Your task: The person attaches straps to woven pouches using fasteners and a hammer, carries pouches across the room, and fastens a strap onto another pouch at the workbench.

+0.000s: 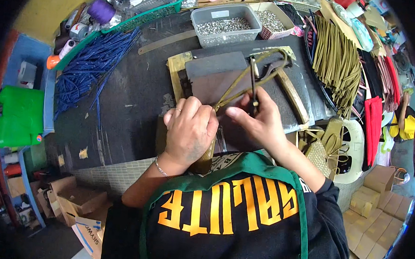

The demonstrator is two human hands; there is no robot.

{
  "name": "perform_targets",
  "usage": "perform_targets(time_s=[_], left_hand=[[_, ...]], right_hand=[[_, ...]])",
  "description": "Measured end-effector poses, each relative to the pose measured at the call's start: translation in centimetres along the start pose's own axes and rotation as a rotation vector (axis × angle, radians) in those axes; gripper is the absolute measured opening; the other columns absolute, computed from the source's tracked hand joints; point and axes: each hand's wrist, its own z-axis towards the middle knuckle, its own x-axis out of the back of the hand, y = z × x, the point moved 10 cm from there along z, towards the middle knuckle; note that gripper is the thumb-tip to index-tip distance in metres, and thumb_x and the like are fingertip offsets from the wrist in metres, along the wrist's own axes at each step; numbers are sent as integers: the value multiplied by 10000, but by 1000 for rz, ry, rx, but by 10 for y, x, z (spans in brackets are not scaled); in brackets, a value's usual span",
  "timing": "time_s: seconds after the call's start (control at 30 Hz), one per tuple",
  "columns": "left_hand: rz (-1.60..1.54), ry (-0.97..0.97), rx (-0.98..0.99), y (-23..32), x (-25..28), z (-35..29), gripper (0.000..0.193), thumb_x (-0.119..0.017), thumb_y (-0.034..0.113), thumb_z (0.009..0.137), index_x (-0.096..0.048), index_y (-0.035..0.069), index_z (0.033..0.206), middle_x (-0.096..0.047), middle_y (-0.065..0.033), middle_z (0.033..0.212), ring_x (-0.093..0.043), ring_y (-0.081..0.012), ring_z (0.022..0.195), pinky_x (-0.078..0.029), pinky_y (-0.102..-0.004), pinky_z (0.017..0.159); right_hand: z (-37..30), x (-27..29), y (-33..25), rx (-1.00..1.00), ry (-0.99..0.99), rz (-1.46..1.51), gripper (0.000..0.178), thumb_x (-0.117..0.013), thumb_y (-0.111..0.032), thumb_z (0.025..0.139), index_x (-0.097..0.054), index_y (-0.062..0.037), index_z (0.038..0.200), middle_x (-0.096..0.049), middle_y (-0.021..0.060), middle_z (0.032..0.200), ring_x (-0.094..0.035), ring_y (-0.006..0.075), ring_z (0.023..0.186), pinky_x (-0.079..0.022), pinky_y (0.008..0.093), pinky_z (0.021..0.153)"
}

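Observation:
My left hand is closed around the gathered lower ends of an olive strap, pinching them between thumb and bent fingers. The strap rises from there in a long loop toward the upper right. Under that hand, an olive piece hangs down by the apron, partly hidden. My right hand is just to the right, its thumb pointing at the strap's ends. Between its curled fingers stands a thin dark rod-like tool; its exact kind is not clear. Both hands are over a dark work board.
A clear tub of small metal pieces stands behind the board beside a similar basket. Blue strips lie left, olive strips right. A metal ruler and a wooden bar flank the board. Woven olive pieces hang right.

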Motion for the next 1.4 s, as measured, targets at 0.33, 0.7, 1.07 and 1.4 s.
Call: perform_targets(time_s=[0.33, 0.7, 1.07, 1.4], left_hand=[[185, -1, -74, 8, -5, -3, 69, -586, 130, 717, -534, 86, 709, -434, -33, 714, -479, -208, 713, -315, -352, 617], [-34, -61, -37, -4, -16, -3, 110, -498, 107, 788, -498, 17, 724, -410, -121, 724, -462, -280, 704, -365, -394, 627], [-262, -152, -9, -13, -27, 1, 117, -528, 91, 794, -525, -26, 802, -468, -144, 769, -486, -302, 731, -392, -381, 666], [-441, -95, 158, -23, -20, 1, 97, -597, 56, 721, -588, -22, 779, -519, -122, 776, -538, -250, 716, -429, -321, 640]], right_hand=[[11, -37, 29, -103, -20, 575, 293, -712, -72, 690, -439, -38, 791, -526, 13, 694, -490, 57, 638, -424, 200, 558], [8, -40, 21, -3, -14, 636, 255, -657, -6, 731, -420, -43, 816, -502, 5, 718, -463, 48, 677, -407, 194, 582], [9, -27, 28, -38, 51, 294, 277, -689, -102, 708, -433, -32, 783, -511, 67, 657, -484, 95, 622, -413, 247, 542], [21, -20, 38, -72, -29, 132, 283, -680, -180, 706, -460, -25, 794, -554, 130, 667, -552, 216, 593, -432, 316, 542]])
